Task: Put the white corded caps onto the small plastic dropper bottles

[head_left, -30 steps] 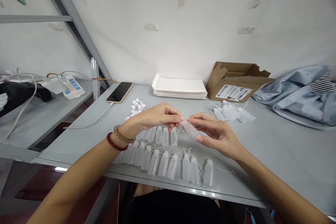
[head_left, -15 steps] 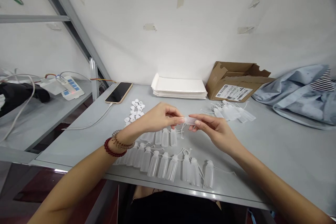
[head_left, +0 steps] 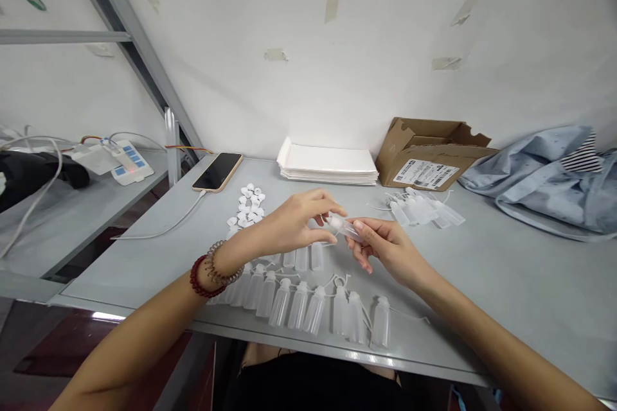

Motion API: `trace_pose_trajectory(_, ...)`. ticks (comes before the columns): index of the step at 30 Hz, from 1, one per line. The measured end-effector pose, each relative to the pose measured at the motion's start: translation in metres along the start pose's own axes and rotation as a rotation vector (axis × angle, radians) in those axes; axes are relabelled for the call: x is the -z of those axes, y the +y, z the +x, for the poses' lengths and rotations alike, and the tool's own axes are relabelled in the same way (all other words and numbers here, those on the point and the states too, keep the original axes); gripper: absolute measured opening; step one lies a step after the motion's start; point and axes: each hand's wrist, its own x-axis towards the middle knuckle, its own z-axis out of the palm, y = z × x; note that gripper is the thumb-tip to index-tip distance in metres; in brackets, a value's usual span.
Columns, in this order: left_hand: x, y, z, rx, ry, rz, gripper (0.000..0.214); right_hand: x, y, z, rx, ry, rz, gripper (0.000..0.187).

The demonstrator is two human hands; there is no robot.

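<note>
My right hand (head_left: 380, 241) grips a small translucent plastic bottle (head_left: 346, 228) between thumb and fingers, its narrow end pointing left. My left hand (head_left: 308, 218) is beside that end, thumb and index finger spread apart; whether another finger touches the bottle I cannot tell. Below the hands, a row of similar bottles (head_left: 299, 305) lies along the table's front edge, several with thin white strings. A second row of bottles (head_left: 302, 258) lies partly hidden behind my left hand. Small white caps (head_left: 250, 202) lie scattered left of my left hand.
Toward the wall are a stack of white envelopes (head_left: 328, 164), an open cardboard box (head_left: 429, 160) and a pile of bottles with strings (head_left: 424, 209). A phone (head_left: 218, 172) on a cable lies at the left, light blue cloth (head_left: 544, 180) at the right.
My left thumb and index finger have parted from the bottle's end. The bottle has tilted, its right end lower, and stays in my right hand.
</note>
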Motion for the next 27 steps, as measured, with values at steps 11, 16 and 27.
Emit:
trace_pose_trajectory(11,0.0039,0.0025,0.0042,0.258,-0.162,-0.090,0.041,0.0086,0.0021,0.0006,0.040,0.094,-0.133,0.041)
trace_pose_trajectory(16,0.0011,0.0013,0.0039,0.304,-0.176,-0.219,0.044,0.0071,0.0011,-0.0018,0.074,0.100,-0.202,0.039)
trace_pose_trajectory(27,0.0008,0.0008,0.0025,0.265,-0.158,-0.130,0.034,0.0054,-0.0054,-0.0018,0.134,0.094,-0.380,0.033)
